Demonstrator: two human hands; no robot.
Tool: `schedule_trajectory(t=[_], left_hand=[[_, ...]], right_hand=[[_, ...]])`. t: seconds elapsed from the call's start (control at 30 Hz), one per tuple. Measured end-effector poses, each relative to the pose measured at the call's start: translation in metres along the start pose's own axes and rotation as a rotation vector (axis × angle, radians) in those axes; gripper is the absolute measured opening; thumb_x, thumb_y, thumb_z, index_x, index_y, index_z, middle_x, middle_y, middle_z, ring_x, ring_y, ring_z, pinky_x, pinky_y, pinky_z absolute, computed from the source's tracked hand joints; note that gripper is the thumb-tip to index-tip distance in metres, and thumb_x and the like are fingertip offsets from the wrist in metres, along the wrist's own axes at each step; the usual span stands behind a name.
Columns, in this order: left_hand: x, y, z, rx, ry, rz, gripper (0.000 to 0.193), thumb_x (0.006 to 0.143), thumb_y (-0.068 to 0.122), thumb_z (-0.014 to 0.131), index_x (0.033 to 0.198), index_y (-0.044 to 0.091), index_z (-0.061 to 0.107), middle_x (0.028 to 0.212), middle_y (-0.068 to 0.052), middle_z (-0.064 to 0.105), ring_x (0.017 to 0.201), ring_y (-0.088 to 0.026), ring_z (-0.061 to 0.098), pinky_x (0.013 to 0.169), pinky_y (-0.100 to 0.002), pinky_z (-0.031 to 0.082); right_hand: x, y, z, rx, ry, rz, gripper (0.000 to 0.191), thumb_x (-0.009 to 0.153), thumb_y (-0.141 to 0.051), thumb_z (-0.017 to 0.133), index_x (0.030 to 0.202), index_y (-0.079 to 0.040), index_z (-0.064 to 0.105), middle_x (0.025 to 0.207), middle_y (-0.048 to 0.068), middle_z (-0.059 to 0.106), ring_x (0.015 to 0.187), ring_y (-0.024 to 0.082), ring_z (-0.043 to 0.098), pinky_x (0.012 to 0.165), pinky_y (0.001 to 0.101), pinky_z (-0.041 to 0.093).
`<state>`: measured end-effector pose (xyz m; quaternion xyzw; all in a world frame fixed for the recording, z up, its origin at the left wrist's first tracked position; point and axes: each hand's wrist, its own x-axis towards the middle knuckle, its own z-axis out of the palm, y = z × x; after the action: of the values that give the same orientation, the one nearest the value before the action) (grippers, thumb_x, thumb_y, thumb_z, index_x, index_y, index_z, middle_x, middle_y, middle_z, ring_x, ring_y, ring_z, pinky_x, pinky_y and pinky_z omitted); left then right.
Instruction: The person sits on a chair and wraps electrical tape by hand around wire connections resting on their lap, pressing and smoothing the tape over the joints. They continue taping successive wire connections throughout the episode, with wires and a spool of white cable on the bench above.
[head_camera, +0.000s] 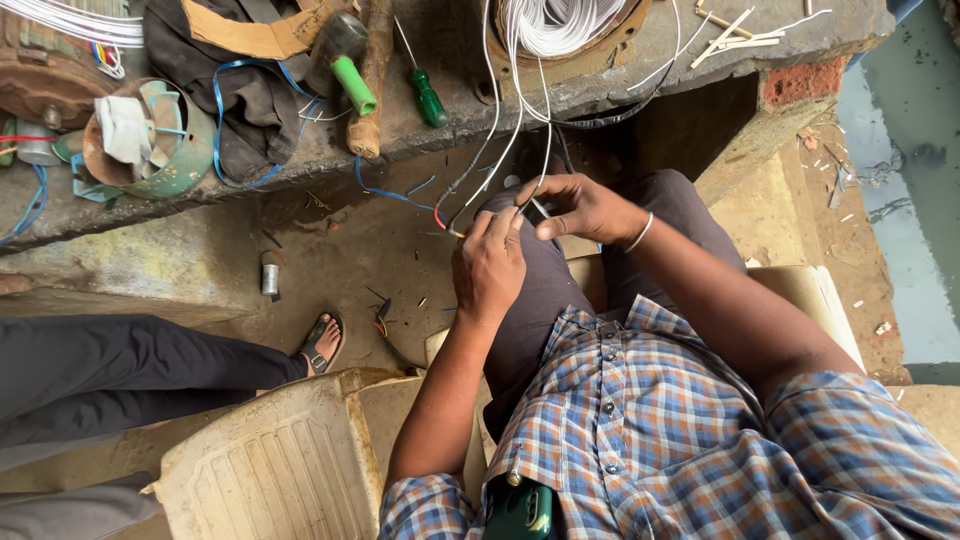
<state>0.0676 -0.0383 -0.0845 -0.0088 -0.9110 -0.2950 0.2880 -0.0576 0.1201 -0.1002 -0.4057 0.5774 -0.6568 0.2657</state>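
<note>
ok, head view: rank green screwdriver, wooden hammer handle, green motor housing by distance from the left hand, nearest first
From the left hand:
1. Green screwdriver, on the ledge above the hand, slightly to its left.
2. Wooden hammer handle, further left on the ledge.
3. Green motor housing, far left on the ledge.

One phone, one scrap of cardboard

A dark green phone (520, 510), a rounded rectangle seen from its back, stands in the chest pocket of the checked shirt at the bottom edge of the head view; its screen is hidden. A torn piece of brown cardboard (255, 35), flat and ragged-edged, lies on dark cloth on the concrete ledge at the top left. No labels or signs show.
</note>
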Motion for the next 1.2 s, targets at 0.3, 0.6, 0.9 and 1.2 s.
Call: schedule_trajectory(t=[0.3, 0.6, 0.9, 1.2], left_hand=[[0.001, -0.002, 0.003, -0.066, -0.016, -0.005, 0.02, 0.102, 0.017, 0.062, 0.113, 0.003, 0.071, 0.091, -0.013, 0.067, 0.079, -0.035, 0.068, 0.066, -0.043, 0.053], [0.002, -0.001, 0.005, -0.09, -0.011, -0.013, 0.02, 0.102, 0.021, 0.064, 0.108, 0.004, 0.073, 0.091, -0.012, 0.068, 0.08, -0.036, 0.069, 0.068, -0.043, 0.053], [0.001, -0.002, 0.0, 0.002, -0.102, -0.039, 0.018, 0.103, 0.022, 0.064, 0.103, 0.008, 0.075, 0.086, -0.012, 0.068, 0.075, -0.036, 0.068, 0.064, -0.045, 0.051], [0.001, -0.001, 0.003, -0.045, -0.034, 0.008, 0.019, 0.102, 0.02, 0.064, 0.109, 0.006, 0.075, 0.087, -0.012, 0.068, 0.075, -0.036, 0.068, 0.065, -0.044, 0.053]], right_hand=[[-0.004, -0.007, -0.017, 0.117, -0.002, 0.228, 0.043, 0.083, -0.016, 0.083, 0.122, -0.005, 0.071, 0.103, -0.001, 0.063, 0.084, 0.008, 0.059, 0.073, 0.0257, 0.049], [0.01, -0.004, 0.009, 0.226, 0.298, 0.009, 0.026, 0.102, -0.018, 0.078, 0.119, -0.002, 0.068, 0.117, 0.003, 0.068, 0.106, 0.009, 0.061, 0.1, 0.0275, 0.049], [-0.004, -0.004, -0.008, -0.117, 0.005, -0.02, 0.037, 0.089, -0.014, 0.082, 0.121, -0.004, 0.067, 0.111, 0.003, 0.063, 0.103, 0.011, 0.06, 0.09, 0.0295, 0.05], [0.006, -0.017, 0.0, 0.03, 0.268, 0.109, 0.038, 0.097, -0.015, 0.081, 0.128, 0.0, 0.064, 0.101, 0.002, 0.063, 0.094, 0.008, 0.059, 0.084, 0.0258, 0.048]])
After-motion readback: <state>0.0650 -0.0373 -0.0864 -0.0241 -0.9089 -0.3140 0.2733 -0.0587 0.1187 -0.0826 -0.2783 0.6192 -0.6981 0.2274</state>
